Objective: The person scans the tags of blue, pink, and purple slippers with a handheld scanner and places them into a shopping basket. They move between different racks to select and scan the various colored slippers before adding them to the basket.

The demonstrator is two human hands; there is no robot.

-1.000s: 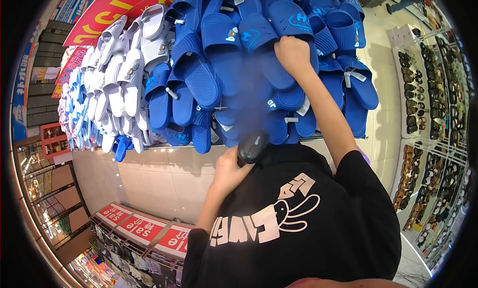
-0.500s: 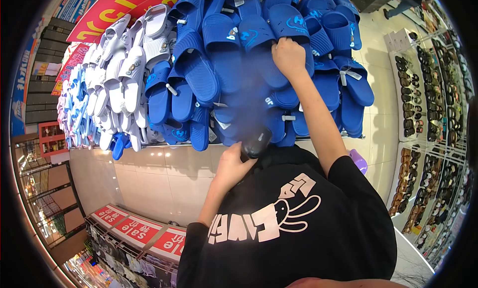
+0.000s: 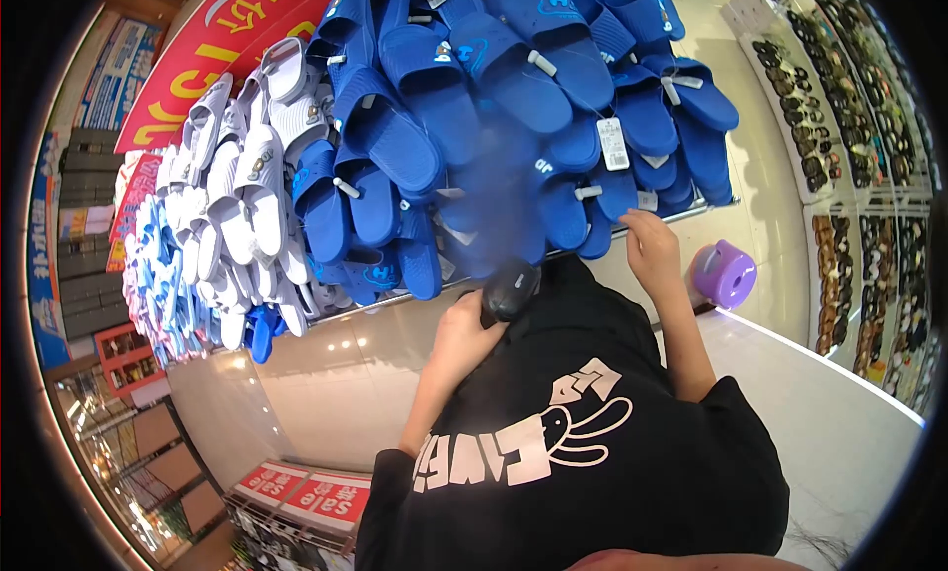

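Head view: display rack runs across the upper half, front edge (image 3: 683, 213) slanting up from lower left to its right corner; blue slippers (image 3: 523, 87) stacked over the centre and right end, soles hanging down close to that edge. Open room is pale floor (image 3: 341, 364) before the front edge, left of the person's body, plus a strip of floor past the right corner. White slippers (image 3: 262, 186) fill the rack left of the blue ones, red banner (image 3: 232, 52) behind them at the far left. Purple round item (image 3: 729, 275) on the floor off the right corner, near the right forearm; shelves (image 3: 829, 156) of small dark goods further right, well apart. Sale signs (image 3: 306, 494) top another stand at lower left. White price tag (image 3: 612, 143) hangs among the blue soles, above the right fingers. Blurry smear hides some slippers mid-rack. Left grip (image 3: 462, 332) closed round a black rounded object (image 3: 512, 290), held just before the front edge, in front of the black shirt (image 3: 602, 462). Right grip (image 3: 656, 250) at the front edge near the right corner, fingers bent, tips just beside the lowest blue soles; can't tell if they touch, or if thumb and fingers meet.
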